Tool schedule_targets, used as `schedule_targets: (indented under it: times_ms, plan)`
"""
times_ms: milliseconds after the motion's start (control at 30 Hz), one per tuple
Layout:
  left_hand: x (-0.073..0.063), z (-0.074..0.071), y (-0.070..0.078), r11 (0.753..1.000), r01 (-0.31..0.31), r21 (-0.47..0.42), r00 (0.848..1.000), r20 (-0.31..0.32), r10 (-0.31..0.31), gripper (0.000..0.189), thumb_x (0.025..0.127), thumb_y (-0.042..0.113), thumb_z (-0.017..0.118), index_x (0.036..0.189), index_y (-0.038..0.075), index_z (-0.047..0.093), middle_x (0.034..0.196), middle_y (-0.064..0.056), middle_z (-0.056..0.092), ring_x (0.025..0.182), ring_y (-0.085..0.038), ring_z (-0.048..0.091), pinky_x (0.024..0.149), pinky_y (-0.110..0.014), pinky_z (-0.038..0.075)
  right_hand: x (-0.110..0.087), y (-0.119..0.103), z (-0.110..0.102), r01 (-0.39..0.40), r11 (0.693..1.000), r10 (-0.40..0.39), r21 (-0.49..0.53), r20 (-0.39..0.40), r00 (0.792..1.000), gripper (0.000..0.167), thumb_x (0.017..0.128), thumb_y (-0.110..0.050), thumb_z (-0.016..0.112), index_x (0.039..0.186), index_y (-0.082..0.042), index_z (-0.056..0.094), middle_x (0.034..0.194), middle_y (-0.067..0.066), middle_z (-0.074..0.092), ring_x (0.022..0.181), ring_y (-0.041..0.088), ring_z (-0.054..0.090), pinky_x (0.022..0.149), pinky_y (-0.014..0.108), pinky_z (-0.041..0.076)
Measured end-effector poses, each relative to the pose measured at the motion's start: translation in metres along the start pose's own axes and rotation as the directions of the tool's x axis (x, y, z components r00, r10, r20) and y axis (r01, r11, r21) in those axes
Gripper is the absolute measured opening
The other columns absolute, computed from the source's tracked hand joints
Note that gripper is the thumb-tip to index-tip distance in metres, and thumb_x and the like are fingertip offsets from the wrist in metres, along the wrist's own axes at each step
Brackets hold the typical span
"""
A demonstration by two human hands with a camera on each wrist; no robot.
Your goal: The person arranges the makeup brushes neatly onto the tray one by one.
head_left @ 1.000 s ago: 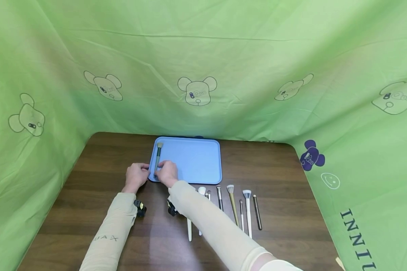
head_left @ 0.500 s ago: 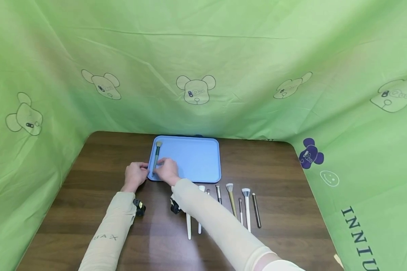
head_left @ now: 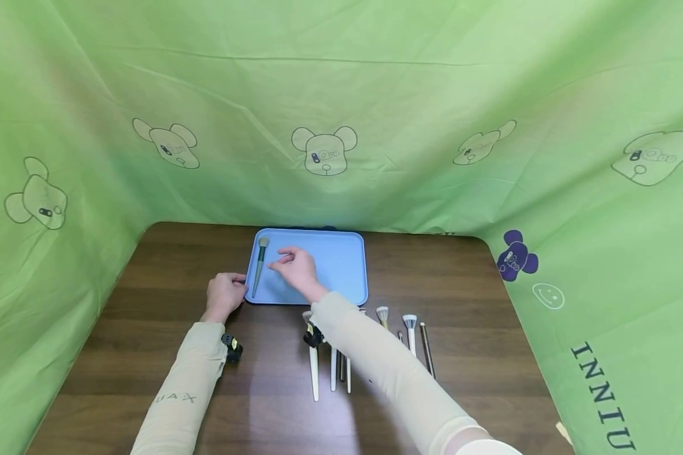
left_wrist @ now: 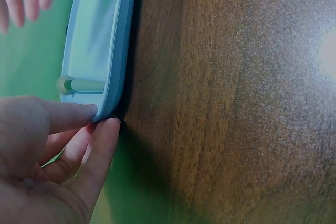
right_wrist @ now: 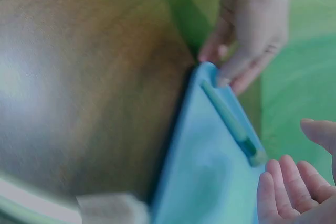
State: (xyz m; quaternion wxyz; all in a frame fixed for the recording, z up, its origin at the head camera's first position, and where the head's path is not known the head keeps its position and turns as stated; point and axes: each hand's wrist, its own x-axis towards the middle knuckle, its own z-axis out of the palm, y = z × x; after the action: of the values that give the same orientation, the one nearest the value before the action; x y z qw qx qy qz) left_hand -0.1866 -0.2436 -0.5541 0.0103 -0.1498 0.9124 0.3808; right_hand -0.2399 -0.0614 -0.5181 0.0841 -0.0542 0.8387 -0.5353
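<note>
A green-handled makeup brush (head_left: 259, 265) with a pale bristle head lies along the left side of the blue tray (head_left: 338, 265), bristles toward the far edge. My left hand (head_left: 226, 296) pinches the tray's near left corner; in the left wrist view the thumb (left_wrist: 79, 116) is on the rim and a finger presses from outside. My right hand (head_left: 298, 270) hovers over the tray, right of the brush, with nothing in it. Its fingers (right_wrist: 286, 187) are loosely extended, apart from the brush in the right wrist view.
Several more makeup brushes lie in front of the tray on the wooden table (head_left: 165, 272), partly hidden by the right sleeve (head_left: 387, 366). Among them are a white-handled brush (head_left: 314, 373) and a dark slim one (head_left: 427, 351). Green cloth (head_left: 319, 95) hangs around the table.
My right hand has let go of the brush's handle end and moved away to the right. The brush stays on the tray. My left hand keeps hold of the corner.
</note>
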Motion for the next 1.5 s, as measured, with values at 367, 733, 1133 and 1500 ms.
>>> schedule_targets:
  times_ms: [367,733,1133,1500]
  plan:
    - [0.0,0.0,-0.001,0.999,0.029,-0.03,0.999,0.034,-0.028,0.03,0.093,0.007,0.065,0.12,-0.005,0.072,0.087,-0.014,0.074,0.076,-0.024,0.067,0.071,-0.039,0.053,0.003,-0.003,-0.056,0.032,0.994,-0.023,0.104,-0.086,0.996,0.039,0.084,-0.02,0.085,0.12,-0.011,0.073,0.094,0.0,0.072,0.085,0.017,0.069,0.075,0.03,0.055]
    - [-0.002,0.003,-0.001,0.999,0.036,-0.035,0.999,0.035,-0.035,0.03,0.093,0.007,0.065,0.12,-0.006,0.072,0.089,-0.016,0.074,0.076,-0.025,0.069,0.071,-0.041,0.054,-0.019,0.004,-0.122,0.114,0.975,-0.085,0.191,-0.152,0.985,0.037,0.085,-0.017,0.084,0.119,-0.008,0.072,0.099,0.006,0.074,0.09,0.023,0.07,0.081,0.035,0.055]
    - [-0.005,0.003,-0.004,0.999,0.042,-0.026,0.999,0.027,-0.041,0.03,0.093,0.007,0.065,0.119,-0.006,0.072,0.09,-0.016,0.074,0.081,-0.029,0.068,0.074,-0.044,0.054,-0.062,0.03,-0.182,0.119,0.962,-0.056,0.245,-0.25,0.967,0.034,0.087,-0.008,0.082,0.119,-0.002,0.07,0.101,0.013,0.073,0.085,0.016,0.068,0.079,0.024,0.054]
    - [-0.005,0.003,-0.003,0.998,0.053,-0.037,0.998,0.03,-0.052,0.03,0.093,0.007,0.065,0.119,-0.005,0.072,0.09,-0.016,0.074,0.081,-0.028,0.068,0.074,-0.043,0.053,-0.104,0.035,-0.235,0.033,0.973,0.037,0.23,-0.293,0.955,0.039,0.091,-0.012,0.078,0.126,0.001,0.065,0.121,0.024,0.068,0.092,0.008,0.066,0.085,0.02,0.051]
